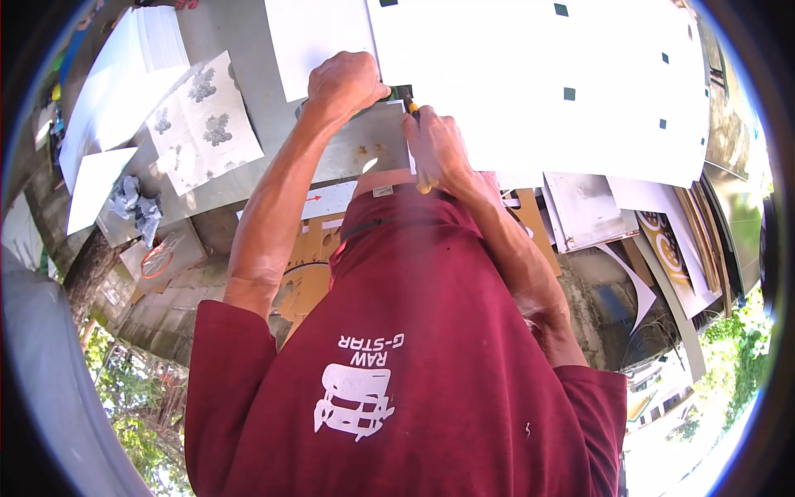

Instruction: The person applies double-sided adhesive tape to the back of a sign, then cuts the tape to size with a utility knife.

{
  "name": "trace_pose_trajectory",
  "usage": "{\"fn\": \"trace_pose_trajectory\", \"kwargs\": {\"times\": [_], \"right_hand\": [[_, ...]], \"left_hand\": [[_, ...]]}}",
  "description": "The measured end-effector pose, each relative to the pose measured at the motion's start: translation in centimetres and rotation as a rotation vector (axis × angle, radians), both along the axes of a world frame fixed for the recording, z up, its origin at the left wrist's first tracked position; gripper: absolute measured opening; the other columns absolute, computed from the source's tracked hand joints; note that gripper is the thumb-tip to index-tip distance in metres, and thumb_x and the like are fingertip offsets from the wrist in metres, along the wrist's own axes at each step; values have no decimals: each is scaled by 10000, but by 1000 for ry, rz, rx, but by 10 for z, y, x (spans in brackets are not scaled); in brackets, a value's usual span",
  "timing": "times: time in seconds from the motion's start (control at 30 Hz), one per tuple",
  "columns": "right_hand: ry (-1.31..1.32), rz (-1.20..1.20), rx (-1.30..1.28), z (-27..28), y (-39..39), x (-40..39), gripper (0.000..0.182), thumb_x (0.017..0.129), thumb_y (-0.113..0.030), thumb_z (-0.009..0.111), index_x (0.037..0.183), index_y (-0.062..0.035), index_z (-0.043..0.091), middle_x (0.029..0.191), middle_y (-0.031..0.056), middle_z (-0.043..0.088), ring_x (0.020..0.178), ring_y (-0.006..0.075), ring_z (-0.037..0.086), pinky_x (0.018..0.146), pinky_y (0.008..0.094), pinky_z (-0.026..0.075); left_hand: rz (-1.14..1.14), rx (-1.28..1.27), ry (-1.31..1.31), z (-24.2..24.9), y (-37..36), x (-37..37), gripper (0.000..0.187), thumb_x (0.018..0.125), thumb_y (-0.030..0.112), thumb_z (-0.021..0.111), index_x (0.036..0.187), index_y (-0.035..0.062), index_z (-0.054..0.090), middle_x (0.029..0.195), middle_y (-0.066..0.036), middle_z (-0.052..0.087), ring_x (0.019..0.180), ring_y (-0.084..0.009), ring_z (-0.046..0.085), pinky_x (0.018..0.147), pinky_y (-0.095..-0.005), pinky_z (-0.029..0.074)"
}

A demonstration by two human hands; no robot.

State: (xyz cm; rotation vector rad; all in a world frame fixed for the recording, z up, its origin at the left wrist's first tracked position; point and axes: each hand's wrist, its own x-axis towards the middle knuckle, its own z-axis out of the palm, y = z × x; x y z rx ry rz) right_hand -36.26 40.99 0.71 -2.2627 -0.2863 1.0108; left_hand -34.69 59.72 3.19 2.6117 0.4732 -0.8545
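Note:
My right hand [439, 149] is closed around a slim tool with a yellow-and-black front part [413, 108]. The tool's tip points at a small dark square [402, 91] by the near left corner of a large white sheet [513, 99]. A yellowish rounded end [425, 184] shows below the same hand. Across from it, my left hand [346, 81] is curled, its thumb reaching right to the dark square. A dark curved edge shows under its wrist; I cannot tell what its fingers grip. Several other dark squares [570, 94] dot the white sheet.
A grey table [248, 37] lies under the sheets. To the left are a stack of white sheets [124, 79], a sheet printed with grey trees [207, 124] and a crumpled grey cloth [135, 207]. Boards and panels [588, 211] lean below on the right. Cardboard [310, 286] lies beneath the table edge.

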Motion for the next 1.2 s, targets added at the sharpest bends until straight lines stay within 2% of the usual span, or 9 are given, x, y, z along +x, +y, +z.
{"fn": "trace_pose_trajectory", "kwargs": {"times": [0.1, 0.5, 0.7, 0.8, 0.9, 1.0, 1.1, 1.2], "right_hand": [[-82, 43, 23, -8, 5, 0, 438, 1000, -322, 491, 925, 97, 594, 717, 308, 651, 681, 466, 676, 659, 525, 530], [-164, 64, -97, -13, 21, -5, 386, 957, -281, 526, 907, 83, 644, 756, 307, 676, 713, 472, 695, 683, 529, 564], [-225, 42, -83, -10, 25, -10, 354, 928, -239, 544, 871, 97, 641, 737, 303, 672, 677, 472, 690, 625, 524, 567], [-151, 69, -139, 1, 27, -7, 301, 917, -182, 503, 920, 71, 667, 838, 272, 711, 790, 432, 719, 726, 491, 581], [-160, 76, -132, 1, 25, -9, 293, 910, -180, 515, 909, 71, 667, 825, 269, 710, 779, 430, 719, 718, 493, 582], [-204, 64, -89, -5, 21, -15, 347, 923, -266, 569, 874, 68, 654, 726, 279, 675, 690, 451, 697, 634, 519, 571], [5, 375, -60, 17, 0, -7, 355, 932, -295, 572, 913, 47, 661, 717, 265, 676, 720, 456, 695, 656, 531, 562], [-172, 151, -46, 7, -13, -26, 304, 930, -243, 555, 940, 55, 615, 746, 282, 682, 712, 462, 694, 690, 552, 551]], "left_hand": [[-12, 2, -24, 0, 0, -2, 259, 802, 352, 774, 823, 94, 792, 750, -113, 736, 753, -289, 712, 739, -425, 548], [-39, 12, -57, -8, 2, -4, 279, 806, 373, 771, 815, 95, 793, 750, -119, 736, 741, -301, 709, 736, -433, 549], [-25, 93, 35, -9, -2, 7, 296, 809, 378, 787, 843, 85, 796, 819, -147, 749, 821, -328, 723, 764, -438, 556], [-61, 116, 61, -9, -3, 11, 322, 795, 380, 806, 914, 81, 800, 900, -160, 758, 875, -344, 727, 790, -449, 560], [-70, 118, 76, -11, -4, 14, 355, 789, 376, 812, 963, 67, 792, 952, -167, 758, 905, -344, 728, 810, -458, 563], [-75, 129, 136, -10, -5, 20, 373, 788, 379, 807, 977, 58, 786, 988, -172, 755, 960, -344, 724, 823, -463, 565], [-111, 168, 132, -14, -5, 21, 365, 792, 374, 792, 964, 52, 783, 905, -157, 756, 825, -324, 734, 807, -450, 562], [-104, 63, 148, -8, 1, 22, 353, 796, 363, 772, 949, 44, 778, 791, -137, 735, 622, -293, 697, 739, -419, 561]]}}
